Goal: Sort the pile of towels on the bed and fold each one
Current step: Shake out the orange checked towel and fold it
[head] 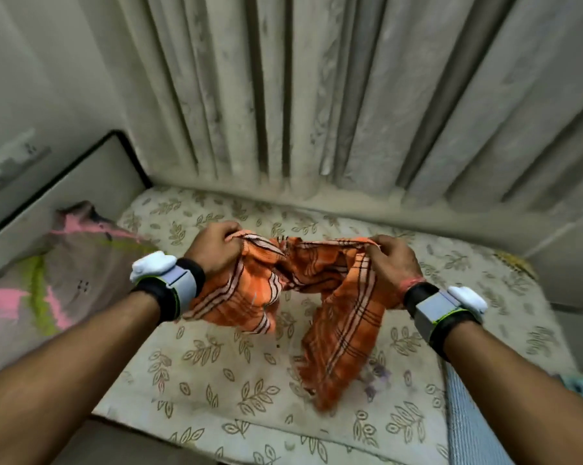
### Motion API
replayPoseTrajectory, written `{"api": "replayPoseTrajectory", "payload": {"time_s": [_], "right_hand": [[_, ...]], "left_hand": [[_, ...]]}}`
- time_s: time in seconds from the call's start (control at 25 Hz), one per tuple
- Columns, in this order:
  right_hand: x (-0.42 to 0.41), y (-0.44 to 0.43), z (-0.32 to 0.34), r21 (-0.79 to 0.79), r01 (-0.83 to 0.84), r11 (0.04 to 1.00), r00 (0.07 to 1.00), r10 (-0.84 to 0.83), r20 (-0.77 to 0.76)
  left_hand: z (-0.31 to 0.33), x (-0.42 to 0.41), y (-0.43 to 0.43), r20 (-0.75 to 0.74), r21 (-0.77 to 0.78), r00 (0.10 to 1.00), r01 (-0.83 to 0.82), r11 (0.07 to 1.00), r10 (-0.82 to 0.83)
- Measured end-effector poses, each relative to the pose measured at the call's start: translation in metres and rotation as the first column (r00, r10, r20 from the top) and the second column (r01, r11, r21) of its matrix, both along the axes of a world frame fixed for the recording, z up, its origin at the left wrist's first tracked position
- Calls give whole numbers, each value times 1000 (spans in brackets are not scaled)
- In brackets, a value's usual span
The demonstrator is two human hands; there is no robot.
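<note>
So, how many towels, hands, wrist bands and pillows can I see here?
Towels: 1, the orange checked towel, gripped by both hands
Hands: 2, left hand and right hand
Wrist bands: 2, left wrist band and right wrist band
Pillows: 1, the pink and green pillow
Total: 6

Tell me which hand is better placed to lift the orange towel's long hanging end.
Probably the right hand: the long end of the orange towel hangs just below it, toward the bed, while the left hand grips the shorter, bunched side.
</note>
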State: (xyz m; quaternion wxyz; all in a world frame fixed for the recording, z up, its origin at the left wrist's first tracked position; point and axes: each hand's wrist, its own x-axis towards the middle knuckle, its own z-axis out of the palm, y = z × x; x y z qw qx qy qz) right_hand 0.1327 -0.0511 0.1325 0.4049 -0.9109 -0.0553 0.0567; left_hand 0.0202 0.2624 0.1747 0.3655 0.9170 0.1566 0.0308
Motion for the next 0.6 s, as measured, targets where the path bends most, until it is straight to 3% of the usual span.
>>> {"api": "replayPoseTrajectory", "payload": {"time_s": [0.24,0.4,0.6], "right_hand": [[0,-56,82,-129,-48,991,999,51,19],[3,-70,121,-223,-29,974,999,35,23],[-3,-58,162,29,-104,994,994,103,42]], "left_hand": [[122,43,-51,141,187,956,228,956,-255],[170,59,-68,188,356,852,405,842,-489],[210,78,-102,192,525,706,513,679,-682]]}}
